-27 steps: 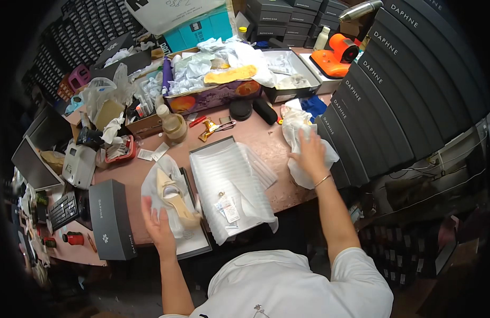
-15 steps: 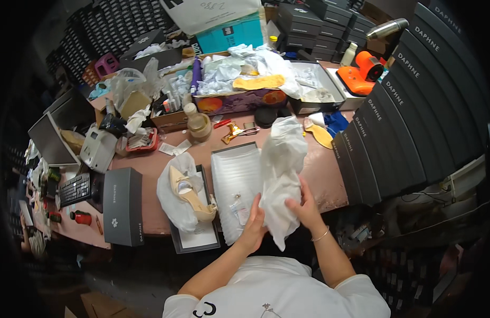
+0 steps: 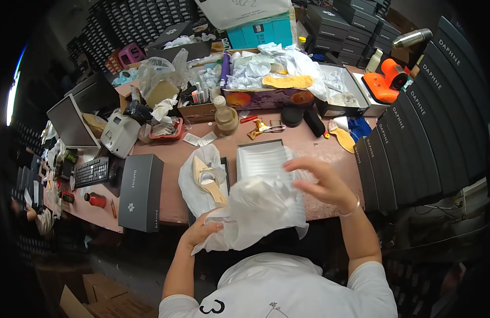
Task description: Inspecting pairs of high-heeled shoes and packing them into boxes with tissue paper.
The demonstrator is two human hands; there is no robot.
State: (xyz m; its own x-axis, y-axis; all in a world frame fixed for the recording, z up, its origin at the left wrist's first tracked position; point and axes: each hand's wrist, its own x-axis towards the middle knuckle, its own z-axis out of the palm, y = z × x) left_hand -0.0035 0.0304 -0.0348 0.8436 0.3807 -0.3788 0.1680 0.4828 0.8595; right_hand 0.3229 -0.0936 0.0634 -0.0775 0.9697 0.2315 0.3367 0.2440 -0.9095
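A crumpled bundle of white tissue paper (image 3: 258, 209) is spread in front of me, above the desk's near edge; whatever is inside it is hidden. My left hand (image 3: 201, 231) grips its left end, thumb on top. My right hand (image 3: 329, 185) is raised at its upper right, fingers apart and holding nothing. Just beyond my left hand, a beige pointed shoe (image 3: 202, 172) lies on another sheet of white paper (image 3: 189, 183), over a dark box part. The bundle partly covers an open grey box (image 3: 261, 143) lined with white ribbed foam (image 3: 263, 159).
A dark grey shoebox (image 3: 141, 193) stands at left near a keyboard (image 3: 92, 172). Tall stacked shoeboxes (image 3: 414, 138) wall off the right. Behind are a pump bottle (image 3: 226, 119), a paper-filled carton (image 3: 250, 98), a yellow insole (image 3: 342, 139) and an orange device (image 3: 383, 85).
My right hand has let go of the bundle and lifted up and right. My left hand has moved left with the tissue, which went from upright to spread sideways. The view has shifted too.
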